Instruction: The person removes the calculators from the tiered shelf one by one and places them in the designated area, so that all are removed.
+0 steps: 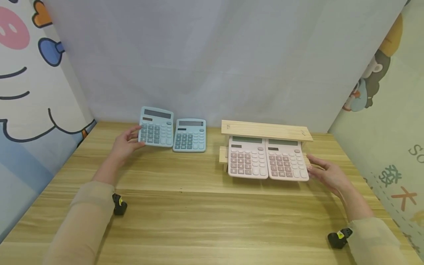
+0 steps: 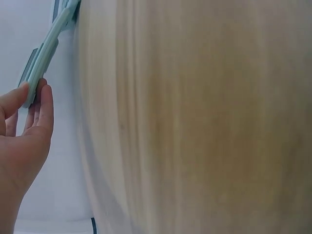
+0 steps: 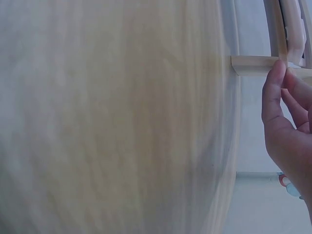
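**A:** Biggest first! The wooden tabletop (image 1: 205, 221), and on its right side the wooden stand (image 1: 266, 130), its upper board over the top ends of the left pink calculator (image 1: 248, 159) and right pink calculator (image 1: 286, 161).

**B:** And there's the right hand (image 1: 328, 176), pinching the stand's right end! A tug there could skew it, I reckon, and slide that pink pair out; their lower ends jut forward.

**A:** Over on the left, near the back cloth (image 1: 205, 73): the outer blue calculator (image 1: 155, 127), tilted, pinched along its left edge by the left hand (image 1: 125, 145).

**B:** One-sided hold, that! The far side could sag and twist free of the fingers (image 2: 45, 107).

**A:** Touching the inner blue calculator (image 1: 189, 136)?

**B:** Can't tell, but they're close: any swing rightward might knock it askew.
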Demonstrator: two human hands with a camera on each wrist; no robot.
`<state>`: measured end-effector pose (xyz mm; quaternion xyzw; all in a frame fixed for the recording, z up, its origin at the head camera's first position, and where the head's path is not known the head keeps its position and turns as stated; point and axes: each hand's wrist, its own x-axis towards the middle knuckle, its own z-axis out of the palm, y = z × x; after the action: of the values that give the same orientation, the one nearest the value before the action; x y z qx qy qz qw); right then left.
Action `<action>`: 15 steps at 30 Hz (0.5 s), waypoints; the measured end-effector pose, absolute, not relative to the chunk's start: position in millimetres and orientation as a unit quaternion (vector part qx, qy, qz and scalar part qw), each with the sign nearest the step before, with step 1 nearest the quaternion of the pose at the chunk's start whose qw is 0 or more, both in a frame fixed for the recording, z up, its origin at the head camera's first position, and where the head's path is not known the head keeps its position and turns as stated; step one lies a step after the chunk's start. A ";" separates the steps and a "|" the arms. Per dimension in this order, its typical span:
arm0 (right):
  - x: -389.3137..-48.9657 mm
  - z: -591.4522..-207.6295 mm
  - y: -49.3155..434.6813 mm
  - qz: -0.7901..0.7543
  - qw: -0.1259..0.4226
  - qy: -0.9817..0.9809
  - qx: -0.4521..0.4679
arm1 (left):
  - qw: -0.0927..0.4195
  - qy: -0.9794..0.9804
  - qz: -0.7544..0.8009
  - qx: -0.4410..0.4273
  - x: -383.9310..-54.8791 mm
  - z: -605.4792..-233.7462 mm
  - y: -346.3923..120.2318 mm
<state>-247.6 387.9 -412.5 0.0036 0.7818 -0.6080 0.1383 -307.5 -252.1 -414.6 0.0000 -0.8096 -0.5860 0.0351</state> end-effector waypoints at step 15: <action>-245.5 -412.5 386.3 -0.605 0.133 0.785 -0.002 | -0.015 -0.836 -0.548 0.003 -316.4 -420.7 -259.4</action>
<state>-245.5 386.3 -412.5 -0.0022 0.7846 -0.6055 0.1334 -316.4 -259.4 -420.7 0.0035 -0.8363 -0.5480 -0.0154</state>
